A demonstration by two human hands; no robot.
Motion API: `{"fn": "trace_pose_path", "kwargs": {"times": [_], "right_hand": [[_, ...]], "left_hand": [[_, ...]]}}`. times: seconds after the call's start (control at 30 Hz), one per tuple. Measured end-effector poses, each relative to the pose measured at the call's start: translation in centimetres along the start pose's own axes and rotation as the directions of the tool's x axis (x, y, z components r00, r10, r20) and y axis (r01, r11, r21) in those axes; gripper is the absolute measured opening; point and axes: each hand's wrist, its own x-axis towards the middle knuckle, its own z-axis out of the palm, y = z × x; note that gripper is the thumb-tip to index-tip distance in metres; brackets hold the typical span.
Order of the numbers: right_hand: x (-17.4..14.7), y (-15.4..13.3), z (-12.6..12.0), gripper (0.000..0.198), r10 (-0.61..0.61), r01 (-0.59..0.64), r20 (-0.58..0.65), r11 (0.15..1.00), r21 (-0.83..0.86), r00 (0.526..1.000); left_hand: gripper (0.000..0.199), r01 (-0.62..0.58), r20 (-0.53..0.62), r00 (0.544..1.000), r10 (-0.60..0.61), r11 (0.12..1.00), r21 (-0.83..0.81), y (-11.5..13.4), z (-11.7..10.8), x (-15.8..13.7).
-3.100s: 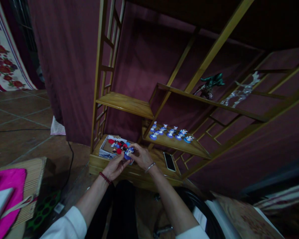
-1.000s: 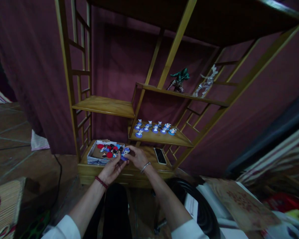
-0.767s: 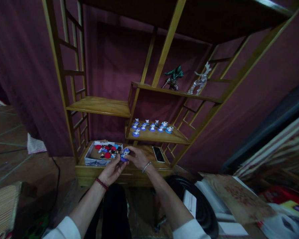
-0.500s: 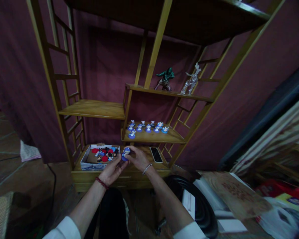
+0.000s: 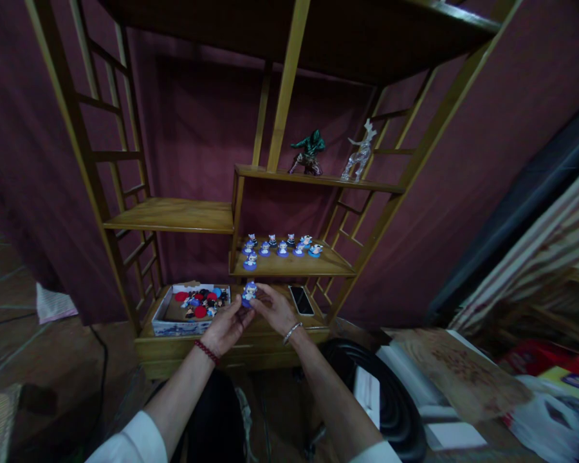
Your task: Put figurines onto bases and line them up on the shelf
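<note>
A small purple-and-white figurine (image 5: pixel 249 292) on a round base is held upright between my two hands, in front of the low shelf. My left hand (image 5: pixel 228 328) grips it from the left by the fingertips, a red bead bracelet on that wrist. From the right, my right hand (image 5: pixel 275 310) pinches it too, with a silvery bracelet on the wrist. Similar figurines (image 5: pixel 282 249) stand in rows on the small shelf (image 5: pixel 313 265) just above. An open cardboard box (image 5: pixel 174 328) to the left holds several jumbled figurines and red discs.
A phone (image 5: pixel 301 300) lies on the cabinet's lower board, right of my hands. Higher up stand a green hooded statuette (image 5: pixel 309 153) and a clear deer figure (image 5: pixel 359 154). A wooden shelf (image 5: pixel 174 214) juts out at left. Black coiled tubing (image 5: pixel 395 411) and cardboard (image 5: pixel 456 366) lie lower right.
Both hands have moved slightly right relative to the box, with the figurine still between them. It has turned a little in the fingers. The camera view has shifted slightly.
</note>
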Motion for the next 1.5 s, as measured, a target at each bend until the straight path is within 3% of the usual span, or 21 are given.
{"fn": "trace_pose_path", "kwargs": {"times": [0.3, 0.93, 1.27, 1.5], "right_hand": [[-0.6, 0.4, -0.9, 0.041, 0.022, -0.023, -0.038, 0.999, -0.033, 0.999], [-1.0, 2.8, -2.7, 0.034, 0.019, -0.024, -0.098, 0.998, -0.052, 0.995], [-1.0, 3.8, -3.0, 0.036, 0.057, -0.047, -0.096, 0.994, 0.102, 0.994], [-1.2, 4.1, -3.1, 0.034, 0.069, -0.062, -0.119, 0.996, 0.065, 0.990]], "left_hand": [[0.009, 0.012, 0.005, 1.000, -0.013, 1.000, 0.027, -1.1, 0.7, 0.9], [0.011, 0.048, 0.003, 0.999, -0.048, 0.999, 0.013, -3.1, 1.5, 2.6], [0.009, 0.051, 0.007, 0.999, -0.052, 0.997, 0.057, -3.4, 1.3, 3.0], [0.004, 0.023, -0.019, 1.000, -0.021, 0.996, 0.090, -3.5, 1.9, 2.8]]}}
